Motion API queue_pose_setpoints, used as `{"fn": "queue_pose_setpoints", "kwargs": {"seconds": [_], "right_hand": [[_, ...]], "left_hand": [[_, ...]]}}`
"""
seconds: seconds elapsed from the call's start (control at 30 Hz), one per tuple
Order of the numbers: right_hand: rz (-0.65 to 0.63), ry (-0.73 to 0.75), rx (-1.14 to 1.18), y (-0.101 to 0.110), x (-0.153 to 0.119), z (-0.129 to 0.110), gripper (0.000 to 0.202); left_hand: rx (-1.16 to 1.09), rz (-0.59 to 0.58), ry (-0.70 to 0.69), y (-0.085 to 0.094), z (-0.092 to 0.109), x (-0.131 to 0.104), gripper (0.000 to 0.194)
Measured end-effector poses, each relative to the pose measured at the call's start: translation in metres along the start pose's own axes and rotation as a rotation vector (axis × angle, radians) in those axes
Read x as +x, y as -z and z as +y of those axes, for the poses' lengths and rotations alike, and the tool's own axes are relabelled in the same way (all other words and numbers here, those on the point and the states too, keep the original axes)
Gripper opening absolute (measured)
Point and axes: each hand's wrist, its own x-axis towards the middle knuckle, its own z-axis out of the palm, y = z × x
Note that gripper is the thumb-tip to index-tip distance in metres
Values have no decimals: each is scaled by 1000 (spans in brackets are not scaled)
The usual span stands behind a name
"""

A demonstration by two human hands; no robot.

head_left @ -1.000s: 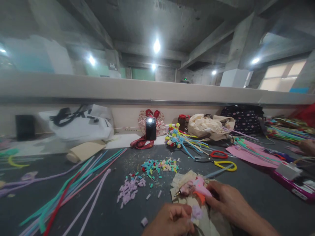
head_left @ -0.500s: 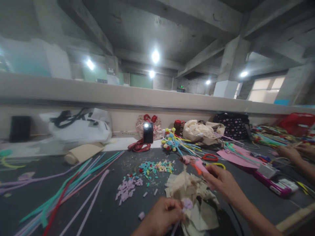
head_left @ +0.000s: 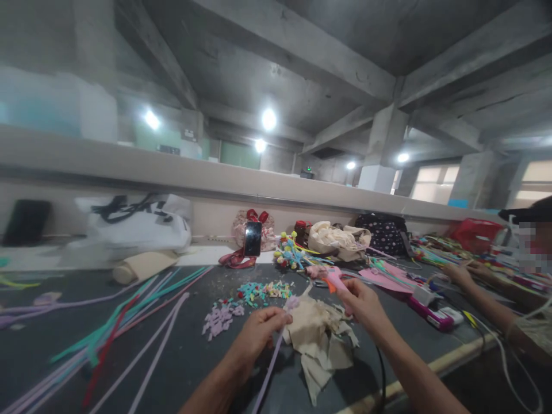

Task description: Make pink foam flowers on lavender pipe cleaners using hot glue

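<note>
My left hand [head_left: 261, 330] pinches a lilac pipe cleaner [head_left: 271, 368], with a small lilac tuft [head_left: 293, 302] at its top and the stem hanging below my fingers. My right hand [head_left: 362, 302] is wrapped round the handle of a pink glue gun [head_left: 330, 275], its nozzle pointing left, above and a little right of the tuft, apart from it. Beneath both hands lies a crumpled, stained beige cloth [head_left: 308, 325]. Short cut lilac pieces [head_left: 221, 316] are heaped left of my left hand, with teal, yellow and red bits [head_left: 259, 292] behind them.
Long pipe cleaners [head_left: 116, 333] spread over the left of the dark table. A phone [head_left: 252, 238] leans on a pouch at the back. Beside it lies a bundle of coloured stems [head_left: 291, 253]. A purple power strip [head_left: 431, 313] and a co-worker's arm [head_left: 478, 293] are at right.
My left hand has risen away from the cloth, carrying the lilac pipe cleaner up and left, so more stem shows. The glue gun stays in my right hand. The view has turned slightly right.
</note>
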Motion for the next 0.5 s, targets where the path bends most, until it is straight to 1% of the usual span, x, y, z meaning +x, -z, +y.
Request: {"fn": "queue_pose_setpoints", "kwargs": {"seconds": [0.1,0.23,0.3,0.4,0.5], "right_hand": [[16,26,19,-6,-5,-7,17],[15,45,81,-15,-5,-9,25],[15,28,119,-16,-1,-4,28],[1,-27,183,-15,7,7,26],[-35,-62,264,-14,8,17,23]], "left_hand": [[-40,37,-55,9,8,-5,24],[-87,83,-97,11,12,-9,24],[-95,86,-95,10,12,-10,23],[-95,75,-82,9,10,-9,22],[-115,119,-88,5,8,-6,21]]}}
